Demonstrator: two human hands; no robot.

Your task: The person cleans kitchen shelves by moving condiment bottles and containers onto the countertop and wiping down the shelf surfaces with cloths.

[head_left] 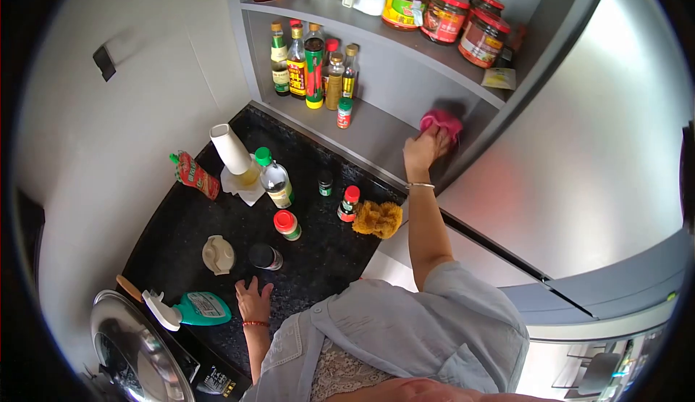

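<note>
Inside the lower shelf compartment, my right hand [427,148] presses a pink cloth [441,124] against the grey back wall near the right corner. My fingers are closed on the cloth. My left hand [254,302] rests on the black countertop [318,257] with its fingers spread and nothing held. Just above it are a dark-lidded jar [266,257] and a beige lid-like piece [218,255]. The teal spray bottle [205,308] lies to its left. A brown fuzzy cloth [378,219] sits at the counter's right edge, beside a red-capped bottle [349,204].
Several sauce bottles [297,61] and a small green-capped shaker [344,113] stand left on the shelf. Jars [444,16] line the shelf above. A green-capped bottle [276,179], a red pouch [194,175] and a metal lid [137,351] are on the left.
</note>
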